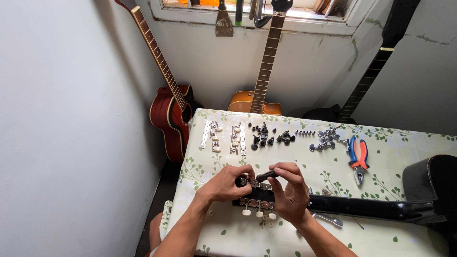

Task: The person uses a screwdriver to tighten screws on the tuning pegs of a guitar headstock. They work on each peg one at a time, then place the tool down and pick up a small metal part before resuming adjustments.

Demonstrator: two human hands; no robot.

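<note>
A black guitar lies across the table, its headstock (pixel 257 196) between my hands and its neck (pixel 371 208) running right. My left hand (pixel 227 183) pinches the upper tuner strip (pixel 256 183) on the headstock. My right hand (pixel 291 190) grips a dark-handled screwdriver (pixel 265 176), its tip down at that same strip. Along the headstock's lower edge runs a second tuner strip (pixel 258 203) with white knobs below it.
On the leaf-patterned tablecloth (pixel 404 238) lie white-knobbed tuner strips (pixel 223 135), several black tuners (pixel 269 135), chrome tuners (pixel 326 140), blue-and-orange pliers (pixel 358 159) and a metal tool (pixel 329 219). A red guitar (pixel 169 112) and an orange guitar (pixel 254 100) lean on the wall behind.
</note>
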